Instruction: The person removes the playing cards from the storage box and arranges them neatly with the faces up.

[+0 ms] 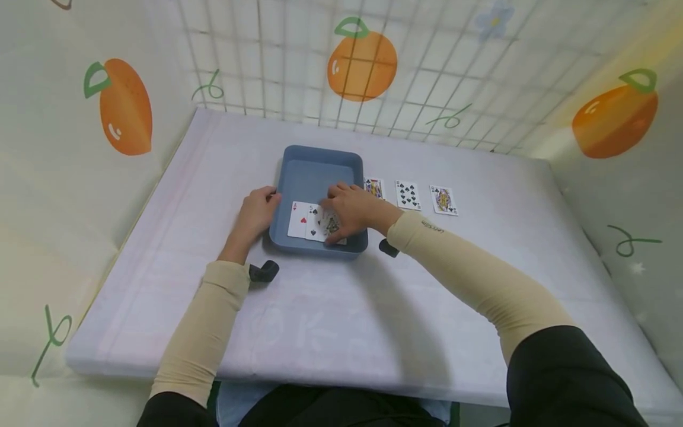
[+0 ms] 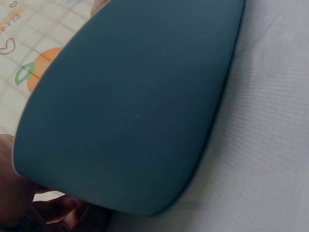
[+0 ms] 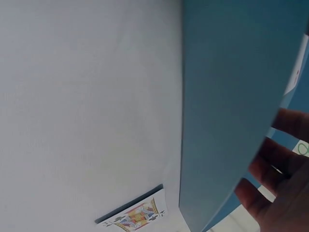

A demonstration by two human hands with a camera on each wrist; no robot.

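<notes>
A blue-grey tray (image 1: 320,153) stands on the table. At its left rim is my left hand (image 1: 255,214). Thumb and curled fingers grip the edge in the left wrist view, with the tray's side wall (image 2: 130,111) before them. Over the tray's near right part my right hand (image 1: 354,209) spans a playing card with a dark picture (image 1: 329,223). Its fingers are spread and slightly bent, and they partly hide that card. Left of it, overlapping in a row, lie a card with black pips (image 1: 313,225) and an ace of hearts (image 1: 297,220).
Right of the tray, face up in a row, lie a face card (image 1: 374,187), a ten of spades (image 1: 408,194) and another face card (image 1: 444,200). My right hand partly covers the first. A white wire grid (image 1: 299,65) rises behind the table.
</notes>
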